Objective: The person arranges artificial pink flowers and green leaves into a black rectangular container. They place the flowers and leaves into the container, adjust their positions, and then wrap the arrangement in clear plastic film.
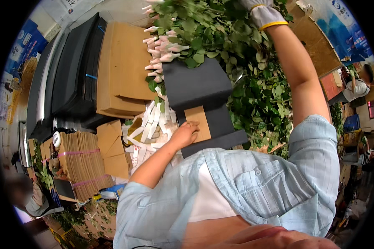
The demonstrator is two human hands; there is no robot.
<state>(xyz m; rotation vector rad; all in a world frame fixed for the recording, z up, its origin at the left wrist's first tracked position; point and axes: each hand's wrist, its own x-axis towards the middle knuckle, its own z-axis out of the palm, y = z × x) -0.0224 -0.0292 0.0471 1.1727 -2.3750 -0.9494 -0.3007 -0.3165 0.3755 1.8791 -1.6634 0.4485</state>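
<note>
Light-blue shirt (278, 178) nearest — arms over a black stand (218, 122) and leafy stems (257, 97).
Left hand (184, 135) rests on a brown card (198, 116) lying on the stand, fingers loosely bent, unclenched; the gloved right hand (265, 15), cropped among leaves at the top edge, hides its grip — I cannot tell. Leaves crowd the stand's right, white strips (151, 121) its left, leaving little side room. Pale sleeves (166, 47) cap stem ends; a blue sack (344, 27) bears print.

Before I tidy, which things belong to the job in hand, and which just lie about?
Likely in use: small cardboard piece under the left hand; leafy stems near the gloved right hand; dark sheet.

Seemingly lying about: strapped brown bundle; blue package.
</note>
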